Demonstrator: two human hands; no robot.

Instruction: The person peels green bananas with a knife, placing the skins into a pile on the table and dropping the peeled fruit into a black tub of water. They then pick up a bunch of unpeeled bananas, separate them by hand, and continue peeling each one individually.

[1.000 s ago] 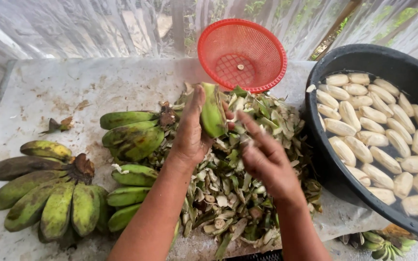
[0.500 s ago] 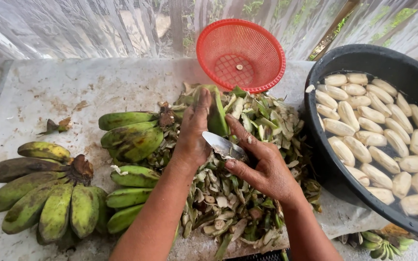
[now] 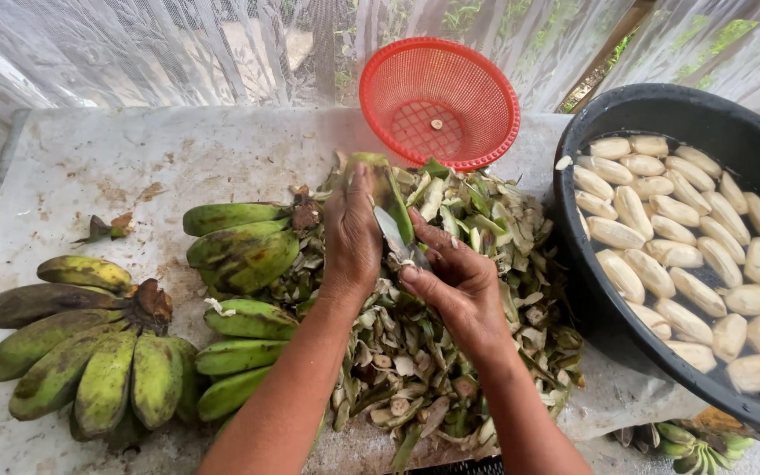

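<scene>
No packages, labels, signs or screens were in view.

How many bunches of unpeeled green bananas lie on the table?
3: one bunch at far left, one by the left hand, one beneath the forearm. Peelings may hide more.
</scene>
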